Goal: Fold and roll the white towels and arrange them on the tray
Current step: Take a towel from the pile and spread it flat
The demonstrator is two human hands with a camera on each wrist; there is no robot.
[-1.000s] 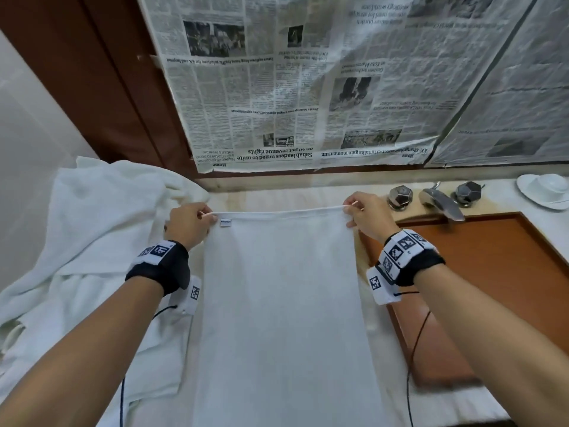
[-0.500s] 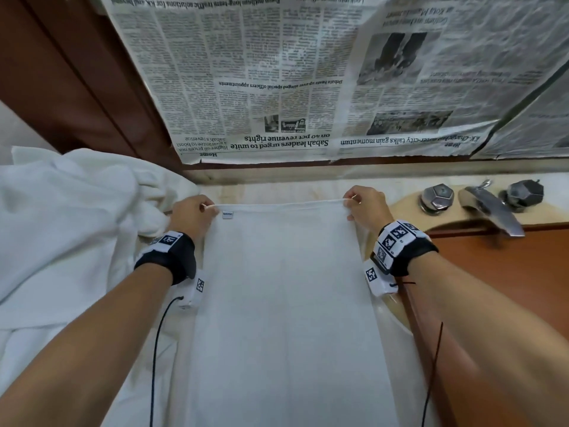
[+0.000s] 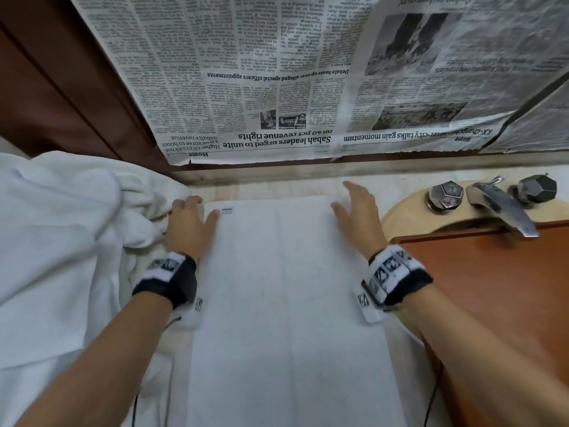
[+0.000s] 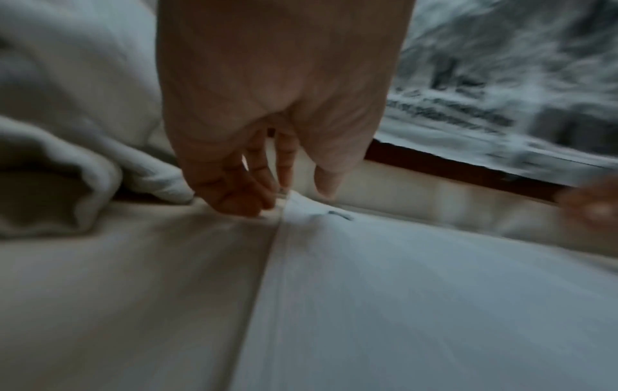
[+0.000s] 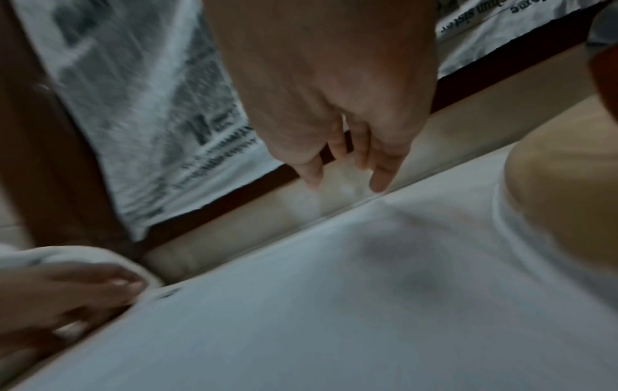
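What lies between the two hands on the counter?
Only the flat white towel, its far edge spanning from left hand to right hand, clearest in the head view.

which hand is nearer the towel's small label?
Left. The left hand sits at the flat towel's far-left corner, beside the label; the right hand is at the opposite corner.

Flat towel (image 3: 286,303) — centre of the bench (image 3: 264,189), its label (image 3: 227,210) at the far left corner. Heaped towels (image 3: 61,241) to its left. Tray (image 3: 505,288) to its right, with the faucet (image 3: 498,204) behind the tray — between two knobs. Newspaper (image 3: 277,72) on the wall behind the bench.
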